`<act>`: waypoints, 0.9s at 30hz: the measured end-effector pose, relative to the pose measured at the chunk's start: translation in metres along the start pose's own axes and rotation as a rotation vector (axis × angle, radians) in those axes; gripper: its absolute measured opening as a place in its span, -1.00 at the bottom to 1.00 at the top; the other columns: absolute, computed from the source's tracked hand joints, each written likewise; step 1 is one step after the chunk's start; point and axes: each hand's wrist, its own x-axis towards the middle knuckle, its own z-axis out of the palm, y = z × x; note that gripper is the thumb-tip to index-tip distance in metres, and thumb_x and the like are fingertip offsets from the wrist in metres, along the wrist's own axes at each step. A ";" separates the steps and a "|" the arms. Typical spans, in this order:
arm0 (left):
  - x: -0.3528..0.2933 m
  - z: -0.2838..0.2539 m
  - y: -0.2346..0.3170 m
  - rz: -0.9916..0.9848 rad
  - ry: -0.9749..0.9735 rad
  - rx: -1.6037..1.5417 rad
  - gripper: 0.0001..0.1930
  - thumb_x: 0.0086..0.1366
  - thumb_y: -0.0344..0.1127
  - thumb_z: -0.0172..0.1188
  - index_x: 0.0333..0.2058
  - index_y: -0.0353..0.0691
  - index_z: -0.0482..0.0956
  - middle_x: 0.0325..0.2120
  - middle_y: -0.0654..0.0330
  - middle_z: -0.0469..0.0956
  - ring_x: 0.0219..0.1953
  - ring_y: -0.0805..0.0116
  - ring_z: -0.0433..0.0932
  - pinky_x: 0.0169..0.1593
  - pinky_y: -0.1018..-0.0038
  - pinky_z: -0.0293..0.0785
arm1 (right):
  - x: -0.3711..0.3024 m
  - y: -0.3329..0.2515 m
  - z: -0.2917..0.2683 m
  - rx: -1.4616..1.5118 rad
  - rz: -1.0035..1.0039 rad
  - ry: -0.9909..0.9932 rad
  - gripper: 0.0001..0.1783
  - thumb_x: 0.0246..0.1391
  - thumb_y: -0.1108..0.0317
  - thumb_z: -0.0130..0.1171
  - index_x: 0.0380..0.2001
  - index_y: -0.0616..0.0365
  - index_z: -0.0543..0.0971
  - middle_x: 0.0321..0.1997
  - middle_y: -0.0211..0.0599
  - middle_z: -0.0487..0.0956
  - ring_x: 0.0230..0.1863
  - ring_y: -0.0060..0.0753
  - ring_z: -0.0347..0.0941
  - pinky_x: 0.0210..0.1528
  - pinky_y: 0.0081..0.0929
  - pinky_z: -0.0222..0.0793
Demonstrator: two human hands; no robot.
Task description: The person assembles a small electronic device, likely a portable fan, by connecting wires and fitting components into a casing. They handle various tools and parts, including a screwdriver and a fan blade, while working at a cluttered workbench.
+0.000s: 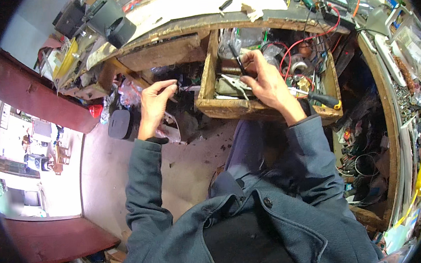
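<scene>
My right hand (270, 85) reaches into an open wooden drawer (248, 109). Its thumb and fingers close on a thin black rod-shaped tool (235, 55), whose kind I cannot make out. Just under the thumb lies a silver, plier-like metal tool (235, 86). To the left of the drawer, my left hand (156, 106) is raised over the floor, its thumb and forefinger pinched together. Anything between those fingertips is too small to name. A screwdriver (324, 99) with a black and yellow handle rests across the drawer's front right, beside my right wrist.
Red wires (289, 51) and loose parts crowd the drawer. Above it runs a cluttered workbench (172, 28) with a dark grey bin (108, 21) at its left. A black box-like object (120, 125) stands on the floor (174, 169). More clutter lines a wooden-edged shelf (393, 142) at right.
</scene>
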 end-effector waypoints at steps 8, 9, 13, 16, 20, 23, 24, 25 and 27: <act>0.015 0.066 0.073 0.330 -0.014 -0.081 -0.80 0.38 -0.50 0.32 -0.05 -0.31 0.77 -0.22 0.20 0.76 -0.20 0.48 0.69 -0.08 0.54 0.60 | 0.000 -0.004 -0.002 0.084 0.028 -0.059 -0.59 0.21 0.64 0.25 0.07 0.16 0.40 -0.15 -0.09 0.71 -0.04 -0.18 0.71 0.01 -0.31 0.57; 0.016 0.066 0.079 0.369 -0.007 -0.015 -0.80 0.37 -0.49 0.33 -0.05 -0.31 0.77 -0.22 0.18 0.76 -0.20 0.47 0.69 -0.08 0.53 0.60 | 0.000 -0.005 -0.003 0.067 0.030 -0.061 -0.61 0.21 0.63 0.25 0.05 0.17 0.41 -0.13 -0.06 0.73 -0.04 -0.16 0.72 0.00 -0.29 0.57; 0.015 0.066 0.098 0.476 -0.012 0.149 -0.80 0.33 -0.50 0.35 -0.09 -0.32 0.76 -0.25 0.10 0.74 -0.21 0.37 0.71 -0.10 0.49 0.58 | 0.000 -0.009 -0.004 0.049 0.026 -0.060 -0.64 0.19 0.61 0.26 0.03 0.19 0.44 -0.14 0.00 0.74 -0.04 -0.04 0.72 -0.01 -0.24 0.56; 0.015 0.064 0.098 0.493 -0.042 0.183 -0.81 0.30 -0.49 0.36 -0.11 -0.31 0.77 -0.28 0.08 0.73 -0.24 0.30 0.71 -0.13 0.46 0.58 | 0.000 -0.007 -0.003 0.047 -0.011 -0.064 -0.64 0.17 0.59 0.26 0.01 0.17 0.45 -0.18 0.07 0.72 -0.07 0.14 0.69 -0.06 -0.13 0.55; 0.016 0.063 0.094 0.513 -0.050 0.174 -0.82 0.28 -0.47 0.38 -0.15 -0.29 0.78 -0.31 0.04 0.72 -0.27 0.19 0.73 -0.17 0.40 0.59 | 0.001 -0.008 -0.002 0.020 -0.018 -0.093 -0.66 0.16 0.58 0.27 -0.01 0.18 0.47 -0.22 0.05 0.72 -0.11 0.16 0.69 -0.10 -0.14 0.54; 0.016 0.063 0.092 0.517 -0.068 0.182 -0.83 0.28 -0.46 0.37 -0.15 -0.30 0.77 -0.32 0.03 0.71 -0.28 0.16 0.73 -0.17 0.38 0.59 | 0.001 -0.007 -0.002 -0.019 -0.034 -0.093 -0.66 0.16 0.57 0.29 -0.01 0.18 0.49 -0.22 0.02 0.73 -0.13 0.14 0.70 -0.10 -0.18 0.55; 0.017 0.062 0.091 0.520 -0.074 0.187 -0.83 0.29 -0.46 0.37 -0.15 -0.30 0.77 -0.32 0.02 0.71 -0.28 0.15 0.73 -0.17 0.37 0.59 | 0.000 -0.007 -0.002 -0.037 -0.041 -0.090 -0.66 0.15 0.57 0.29 -0.01 0.18 0.49 -0.23 0.02 0.73 -0.13 0.14 0.70 -0.10 -0.18 0.55; 0.017 0.061 0.090 0.532 -0.086 0.203 -0.83 0.29 -0.46 0.37 -0.15 -0.31 0.76 -0.33 0.02 0.70 -0.28 0.13 0.72 -0.18 0.36 0.58 | 0.000 -0.007 -0.003 -0.052 -0.052 -0.090 -0.65 0.15 0.57 0.29 0.00 0.18 0.50 -0.23 0.02 0.73 -0.13 0.14 0.70 -0.10 -0.18 0.55; 0.017 0.058 0.090 0.553 -0.108 0.238 -0.83 0.30 -0.45 0.36 -0.14 -0.32 0.75 -0.34 0.00 0.69 -0.29 0.08 0.72 -0.19 0.33 0.58 | 0.000 -0.006 -0.003 -0.078 -0.072 -0.092 -0.64 0.14 0.57 0.28 0.01 0.17 0.51 -0.23 0.02 0.73 -0.13 0.14 0.69 -0.10 -0.17 0.55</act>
